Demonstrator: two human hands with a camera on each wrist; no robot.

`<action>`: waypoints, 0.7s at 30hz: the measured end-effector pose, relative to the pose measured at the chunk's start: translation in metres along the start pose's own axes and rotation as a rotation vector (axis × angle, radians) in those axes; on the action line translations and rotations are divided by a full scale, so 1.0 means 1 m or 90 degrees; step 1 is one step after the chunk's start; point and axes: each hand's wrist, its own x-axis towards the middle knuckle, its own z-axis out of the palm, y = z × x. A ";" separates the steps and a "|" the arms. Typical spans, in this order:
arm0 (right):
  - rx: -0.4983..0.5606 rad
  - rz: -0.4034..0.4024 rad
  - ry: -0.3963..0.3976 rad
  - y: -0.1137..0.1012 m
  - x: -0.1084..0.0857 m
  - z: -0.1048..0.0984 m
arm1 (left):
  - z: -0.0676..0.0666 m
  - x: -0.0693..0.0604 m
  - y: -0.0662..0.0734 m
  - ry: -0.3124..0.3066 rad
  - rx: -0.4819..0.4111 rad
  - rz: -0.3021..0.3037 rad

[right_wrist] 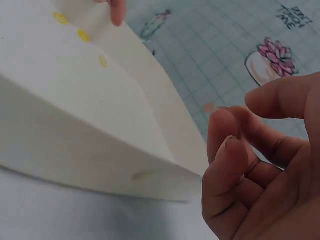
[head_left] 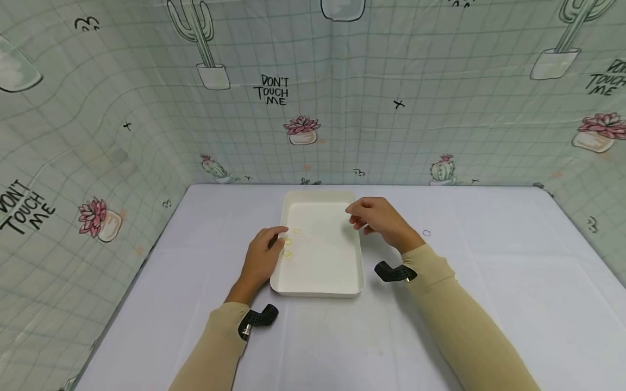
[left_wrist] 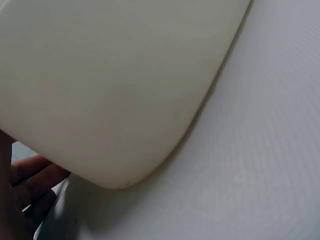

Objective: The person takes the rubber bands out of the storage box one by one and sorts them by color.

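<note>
A shallow cream-white tray (head_left: 320, 288) lies on the table. My left hand (head_left: 261, 258) holds its left rim, with a fingertip reaching over the inside wall in the right wrist view. Inside the tray, close to that hand, lie small thin yellow rings (right_wrist: 83, 35) that look like rubber bands. By the tray's right rim hovers my right hand (head_left: 379, 220), its fingers loosely curled. The right wrist view shows the thumb (right_wrist: 277, 97) apart from the bent fingers (right_wrist: 227, 160) and nothing visible between them. Part of the left hand (left_wrist: 35, 182) is hidden behind the tray wall.
A small dark ring (head_left: 426, 233) lies on the white tablecloth (head_left: 489, 271), right of the right hand. Behind and at the sides hangs a checked curtain (head_left: 352, 108) printed with cactus plants. Each wrist wears a black camera mount (head_left: 393, 271).
</note>
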 end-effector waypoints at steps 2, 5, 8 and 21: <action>-0.019 0.002 -0.032 -0.006 0.008 0.008 | -0.001 0.000 -0.001 -0.003 0.005 -0.001; -0.034 0.006 -0.063 -0.015 0.016 0.016 | -0.002 0.001 -0.001 -0.006 0.006 0.002; -0.058 0.002 -0.092 -0.025 0.020 0.022 | -0.001 0.001 -0.002 -0.003 0.008 0.007; -0.199 -0.020 -0.170 -0.033 0.048 0.073 | 0.001 0.003 -0.002 0.007 0.016 0.005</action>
